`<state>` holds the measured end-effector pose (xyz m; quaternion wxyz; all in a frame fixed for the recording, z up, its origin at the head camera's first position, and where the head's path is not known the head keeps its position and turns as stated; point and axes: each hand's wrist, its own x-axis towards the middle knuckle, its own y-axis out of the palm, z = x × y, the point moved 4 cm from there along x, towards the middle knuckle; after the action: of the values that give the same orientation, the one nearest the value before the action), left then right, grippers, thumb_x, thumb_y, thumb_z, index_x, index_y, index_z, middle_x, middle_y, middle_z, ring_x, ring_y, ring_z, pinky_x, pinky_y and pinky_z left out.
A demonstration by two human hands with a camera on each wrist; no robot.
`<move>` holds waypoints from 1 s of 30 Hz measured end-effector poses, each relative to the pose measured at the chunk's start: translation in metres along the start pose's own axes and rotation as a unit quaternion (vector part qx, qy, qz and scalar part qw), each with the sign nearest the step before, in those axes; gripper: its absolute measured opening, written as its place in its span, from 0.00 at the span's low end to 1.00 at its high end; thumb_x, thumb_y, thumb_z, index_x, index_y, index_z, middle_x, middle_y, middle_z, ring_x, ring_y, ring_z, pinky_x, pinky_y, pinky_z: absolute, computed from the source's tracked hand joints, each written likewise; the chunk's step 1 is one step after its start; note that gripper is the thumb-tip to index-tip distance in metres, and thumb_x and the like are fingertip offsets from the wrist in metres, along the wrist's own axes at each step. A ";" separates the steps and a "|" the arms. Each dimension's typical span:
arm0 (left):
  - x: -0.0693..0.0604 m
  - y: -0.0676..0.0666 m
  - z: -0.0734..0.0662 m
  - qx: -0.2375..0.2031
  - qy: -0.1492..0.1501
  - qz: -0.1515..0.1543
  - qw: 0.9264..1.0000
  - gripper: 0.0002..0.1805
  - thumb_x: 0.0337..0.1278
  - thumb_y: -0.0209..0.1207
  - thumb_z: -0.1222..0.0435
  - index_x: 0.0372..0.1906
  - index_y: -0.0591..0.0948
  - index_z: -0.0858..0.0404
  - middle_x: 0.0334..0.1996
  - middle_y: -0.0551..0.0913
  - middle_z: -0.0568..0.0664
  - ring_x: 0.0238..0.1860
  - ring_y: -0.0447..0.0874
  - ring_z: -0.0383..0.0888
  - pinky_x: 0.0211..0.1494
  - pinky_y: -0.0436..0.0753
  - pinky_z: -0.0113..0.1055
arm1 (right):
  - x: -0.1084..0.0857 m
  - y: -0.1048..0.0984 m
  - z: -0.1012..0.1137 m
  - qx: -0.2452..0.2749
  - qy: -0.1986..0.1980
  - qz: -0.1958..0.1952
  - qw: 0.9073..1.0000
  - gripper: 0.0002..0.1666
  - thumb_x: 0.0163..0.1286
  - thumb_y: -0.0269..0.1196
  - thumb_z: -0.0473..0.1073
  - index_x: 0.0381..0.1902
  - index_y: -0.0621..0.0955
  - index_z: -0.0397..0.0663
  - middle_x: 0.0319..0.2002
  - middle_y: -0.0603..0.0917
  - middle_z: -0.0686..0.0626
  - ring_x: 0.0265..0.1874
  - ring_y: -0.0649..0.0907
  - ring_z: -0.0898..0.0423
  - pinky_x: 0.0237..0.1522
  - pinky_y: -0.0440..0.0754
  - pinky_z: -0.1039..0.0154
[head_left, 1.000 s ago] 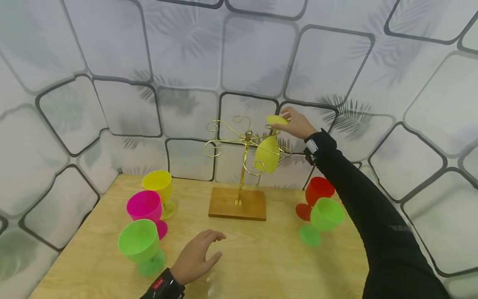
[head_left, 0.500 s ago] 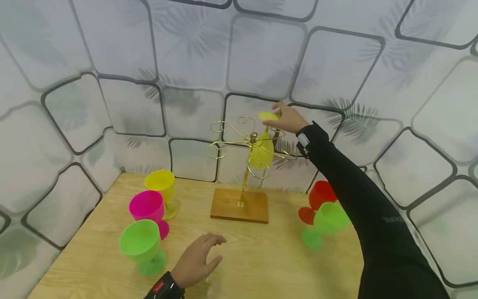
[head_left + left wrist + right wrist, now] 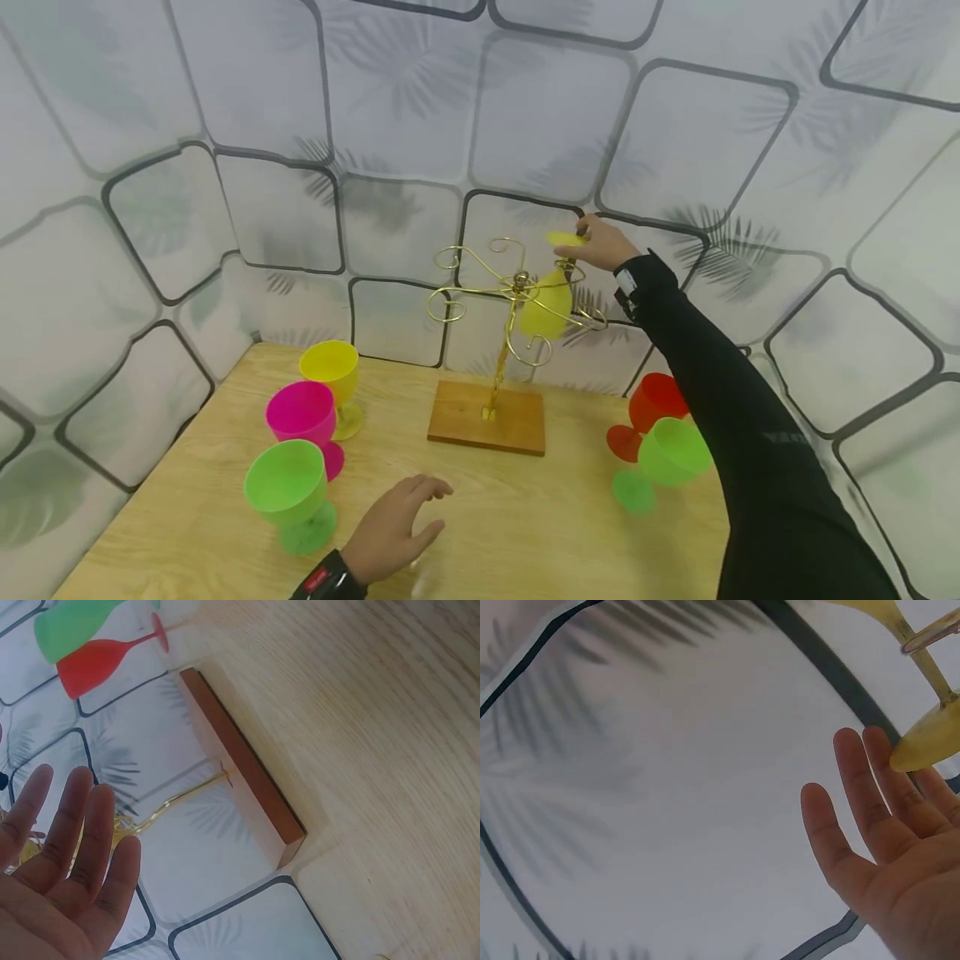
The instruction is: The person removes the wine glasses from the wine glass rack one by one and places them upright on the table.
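Note:
My right hand [image 3: 603,243] holds a yellow goblet [image 3: 547,307] upside down by its foot, high at the right of the gold wire stand [image 3: 501,358]. In the right wrist view the goblet's stem [image 3: 928,671] passes at a wire curl [image 3: 934,634], with the foot [image 3: 930,739] against my fingers; the thumb is hidden there. Relaxed and holding nothing, my left hand [image 3: 393,529] hovers over the front of the table, before the stand's wooden base [image 3: 486,418]. Several curled arms spread from the stand's top.
At left stand a yellow goblet [image 3: 330,367], a pink goblet [image 3: 302,412] and a green goblet [image 3: 287,483], all upright. A red goblet [image 3: 658,402] and another green goblet [image 3: 675,452] stand at right, near my right sleeve [image 3: 720,417]. A patterned wall covering [image 3: 397,242] backs the table.
My right hand has carried the inverted yellow goblet left toward the stand's pole, then slightly back right, bringing its stem to a curl. My left hand stays put; the head view shifts slightly.

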<state>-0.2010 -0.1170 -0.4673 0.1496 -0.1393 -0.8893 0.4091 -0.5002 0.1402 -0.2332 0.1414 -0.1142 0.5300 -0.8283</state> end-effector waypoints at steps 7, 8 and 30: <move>0.007 0.004 -0.001 0.000 0.018 -0.003 1.000 0.16 0.57 0.60 0.60 0.51 0.76 0.54 0.45 0.79 0.43 0.44 0.77 0.38 0.44 0.80 0.35 | -0.022 -0.017 -0.026 -0.025 0.049 -0.009 0.998 0.47 0.64 0.57 0.62 0.69 0.56 0.38 0.64 0.65 0.27 0.60 0.69 0.32 0.57 0.72 0.39; 0.008 0.005 -0.001 0.000 0.020 -0.003 1.000 0.16 0.57 0.60 0.60 0.51 0.76 0.54 0.45 0.79 0.43 0.44 0.77 0.38 0.44 0.80 0.34 | -0.026 -0.019 -0.030 -0.033 0.050 -0.009 0.998 0.47 0.64 0.57 0.60 0.69 0.56 0.37 0.63 0.65 0.27 0.60 0.69 0.32 0.56 0.73 0.39; 0.021 0.020 0.009 0.010 0.020 0.022 1.000 0.15 0.57 0.60 0.59 0.50 0.76 0.53 0.42 0.79 0.43 0.44 0.79 0.42 0.43 0.80 0.33 | -0.149 -0.019 -0.017 -0.087 -0.114 0.031 0.989 0.37 0.59 0.63 0.47 0.65 0.68 0.42 0.30 0.74 0.46 0.28 0.70 0.54 0.30 0.68 0.64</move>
<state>-0.2214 -0.1026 -0.4850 0.1592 -0.1654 -0.8789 0.4181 -0.3687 0.2155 -0.2291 0.2161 -0.2029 0.5842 -0.7556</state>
